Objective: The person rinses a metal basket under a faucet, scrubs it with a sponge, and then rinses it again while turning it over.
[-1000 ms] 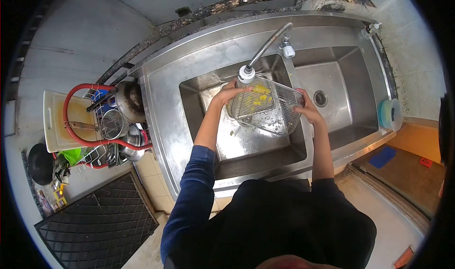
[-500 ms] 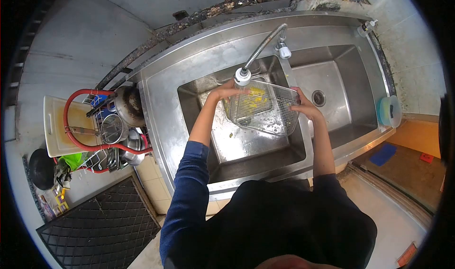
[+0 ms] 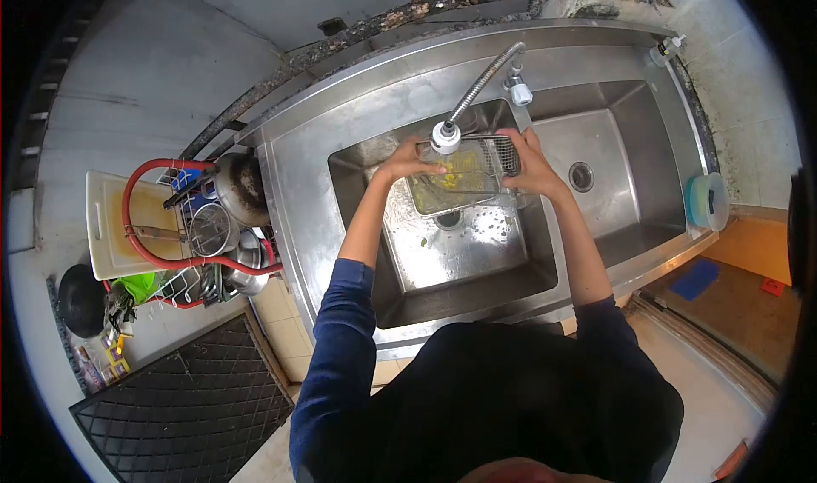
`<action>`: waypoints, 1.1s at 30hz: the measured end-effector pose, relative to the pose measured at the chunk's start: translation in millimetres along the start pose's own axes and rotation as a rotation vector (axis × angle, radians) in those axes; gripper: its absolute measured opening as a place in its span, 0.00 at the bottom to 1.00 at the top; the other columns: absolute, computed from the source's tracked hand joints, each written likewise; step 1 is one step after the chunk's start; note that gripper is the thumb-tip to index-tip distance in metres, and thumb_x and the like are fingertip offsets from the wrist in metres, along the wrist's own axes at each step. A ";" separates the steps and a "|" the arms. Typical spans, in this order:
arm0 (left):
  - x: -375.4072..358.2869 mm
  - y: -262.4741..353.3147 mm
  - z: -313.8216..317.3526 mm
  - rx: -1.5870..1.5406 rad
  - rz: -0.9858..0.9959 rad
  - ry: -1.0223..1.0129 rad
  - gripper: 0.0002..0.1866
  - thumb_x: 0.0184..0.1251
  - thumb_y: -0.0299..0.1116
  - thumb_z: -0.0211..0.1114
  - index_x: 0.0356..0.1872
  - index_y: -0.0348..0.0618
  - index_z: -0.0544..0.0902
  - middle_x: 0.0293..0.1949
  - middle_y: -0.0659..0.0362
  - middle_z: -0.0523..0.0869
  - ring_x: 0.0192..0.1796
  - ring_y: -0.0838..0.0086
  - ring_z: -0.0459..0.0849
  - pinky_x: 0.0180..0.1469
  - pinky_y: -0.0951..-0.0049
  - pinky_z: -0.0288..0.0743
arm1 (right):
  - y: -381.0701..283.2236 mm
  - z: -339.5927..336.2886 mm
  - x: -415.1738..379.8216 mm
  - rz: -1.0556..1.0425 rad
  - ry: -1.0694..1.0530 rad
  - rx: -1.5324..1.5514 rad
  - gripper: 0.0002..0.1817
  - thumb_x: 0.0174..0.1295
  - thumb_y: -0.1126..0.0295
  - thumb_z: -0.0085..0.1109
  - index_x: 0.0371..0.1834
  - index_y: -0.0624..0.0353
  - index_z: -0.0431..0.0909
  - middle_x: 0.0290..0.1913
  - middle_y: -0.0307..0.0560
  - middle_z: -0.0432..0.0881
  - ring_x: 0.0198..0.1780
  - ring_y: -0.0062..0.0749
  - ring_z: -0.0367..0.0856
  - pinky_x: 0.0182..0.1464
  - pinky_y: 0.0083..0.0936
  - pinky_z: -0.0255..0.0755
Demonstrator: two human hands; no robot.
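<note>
Under the faucet head (image 3: 445, 137), a wire mesh basket (image 3: 498, 155) is held tilted between my two hands, above the left sink basin. My left hand (image 3: 403, 165) grips its left end, the thumb along the near side. The right end sits between the thumb and fingers of my right hand (image 3: 532, 170). Yellow pieces (image 3: 455, 179) show at the basket, over a shallow tray (image 3: 430, 200); whether they lie in the basket or in the tray is hard to tell. Below them the basin drain (image 3: 448, 220) is partly visible.
The right basin (image 3: 596, 168) has its own drain. At the left stands a dish rack (image 3: 140, 170) with pans, a strainer (image 3: 213, 230) and a cutting board (image 3: 106, 228). A round container (image 3: 705, 200) and a small bottle (image 3: 666, 51) are at the right.
The mesh basket has tipped from lying broad across the basin to a steeper, narrower angle. My right hand has moved up a little, and the basin drain has come into view.
</note>
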State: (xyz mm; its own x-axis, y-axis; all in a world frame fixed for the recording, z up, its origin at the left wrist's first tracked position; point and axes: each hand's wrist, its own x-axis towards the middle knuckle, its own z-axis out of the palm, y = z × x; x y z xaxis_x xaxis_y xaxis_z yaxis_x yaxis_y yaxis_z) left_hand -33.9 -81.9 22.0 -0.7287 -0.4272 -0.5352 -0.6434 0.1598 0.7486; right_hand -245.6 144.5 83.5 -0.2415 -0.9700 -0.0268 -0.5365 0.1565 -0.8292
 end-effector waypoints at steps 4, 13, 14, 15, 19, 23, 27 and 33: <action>8.5 8.8 22.1 0.078 0.363 -0.050 0.49 0.34 0.53 0.82 0.62 0.42 0.72 0.60 0.52 0.78 0.61 0.60 0.75 0.64 0.69 0.66 | -27.1 18.8 8.0 -0.029 0.014 -0.275 0.45 0.32 0.76 0.70 0.62 0.47 0.65 0.44 0.49 0.61 0.52 0.45 0.63 0.58 0.32 0.60; 60.6 -43.7 11.6 0.288 0.328 -0.066 0.45 0.42 0.46 0.79 0.66 0.59 0.69 0.69 0.55 0.67 0.73 0.58 0.59 0.63 0.23 0.42 | 8.6 12.3 -11.1 -0.004 0.104 0.029 0.43 0.32 0.78 0.70 0.60 0.52 0.66 0.45 0.49 0.65 0.54 0.45 0.65 0.61 0.32 0.59; 66.7 -51.0 9.0 0.384 0.281 -0.091 0.43 0.45 0.43 0.78 0.66 0.59 0.68 0.70 0.56 0.65 0.74 0.58 0.56 0.63 0.23 0.42 | 10.3 13.3 -13.1 -0.004 0.102 0.032 0.43 0.32 0.78 0.70 0.60 0.52 0.66 0.45 0.49 0.65 0.54 0.45 0.65 0.61 0.32 0.59; 69.4 -54.8 7.6 0.481 0.233 -0.117 0.41 0.48 0.40 0.76 0.66 0.59 0.68 0.71 0.56 0.63 0.75 0.59 0.52 0.63 0.23 0.41 | 11.5 14.1 -14.9 0.004 0.108 0.041 0.43 0.31 0.79 0.70 0.60 0.52 0.67 0.45 0.49 0.66 0.54 0.45 0.65 0.62 0.31 0.58; 30.1 -9.2 1.6 0.507 0.162 -0.074 0.39 0.51 0.37 0.74 0.67 0.60 0.67 0.71 0.55 0.63 0.76 0.58 0.52 0.65 0.25 0.41 | 9.4 13.6 -17.4 0.029 0.113 0.056 0.42 0.31 0.79 0.69 0.59 0.52 0.67 0.47 0.48 0.67 0.56 0.45 0.65 0.63 0.32 0.58; 19.0 7.7 1.7 0.466 0.189 -0.106 0.45 0.45 0.49 0.76 0.68 0.61 0.66 0.72 0.55 0.62 0.76 0.54 0.48 0.68 0.31 0.39 | 12.5 5.7 -12.5 0.022 0.128 0.097 0.42 0.31 0.79 0.68 0.59 0.52 0.68 0.47 0.48 0.67 0.57 0.44 0.65 0.63 0.32 0.58; 15.7 25.2 -1.8 0.493 0.268 -0.065 0.51 0.40 0.65 0.73 0.67 0.54 0.67 0.71 0.52 0.60 0.75 0.54 0.51 0.73 0.44 0.36 | 3.3 1.8 -5.6 0.007 0.155 0.085 0.41 0.30 0.79 0.67 0.58 0.52 0.68 0.48 0.48 0.68 0.57 0.44 0.66 0.63 0.33 0.58; 4.1 42.6 -0.7 0.562 0.351 0.000 0.41 0.46 0.61 0.73 0.61 0.51 0.73 0.68 0.52 0.65 0.71 0.55 0.59 0.72 0.49 0.44 | 6.7 -2.9 -8.8 0.012 0.158 0.102 0.41 0.31 0.78 0.68 0.58 0.52 0.68 0.50 0.49 0.70 0.58 0.45 0.66 0.64 0.35 0.57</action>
State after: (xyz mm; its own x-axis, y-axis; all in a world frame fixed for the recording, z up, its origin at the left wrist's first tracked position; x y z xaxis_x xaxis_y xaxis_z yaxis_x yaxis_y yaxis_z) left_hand -64.1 -77.5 52.0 -0.9175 -0.2649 -0.2969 -0.3920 0.7295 0.5606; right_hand -249.4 154.5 79.8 -0.3758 -0.9257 0.0442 -0.4497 0.1404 -0.8821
